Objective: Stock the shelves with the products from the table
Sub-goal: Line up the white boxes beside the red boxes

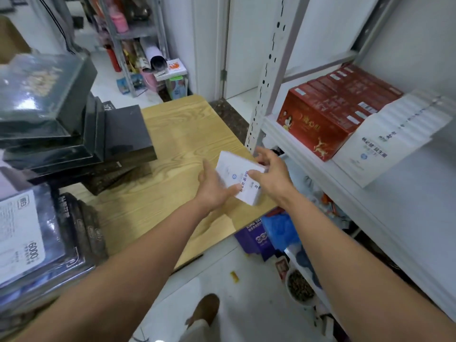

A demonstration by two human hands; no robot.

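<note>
Bowl (299,288), purple box (254,240), blue bag (281,230)

white box (232,169): blurred in its blue print, not readable; covered at the near end by fingers (232,188) of the left hand (213,187)
right hand (270,174): seen from the back only, palm side hidden
dark boxes (74,134): cut off by the left edge; too blurred to read
table (177,144): covered on its left part by the dark boxes
lower shelf (294,257): mostly hidden under the upper board; too small to name
</note>
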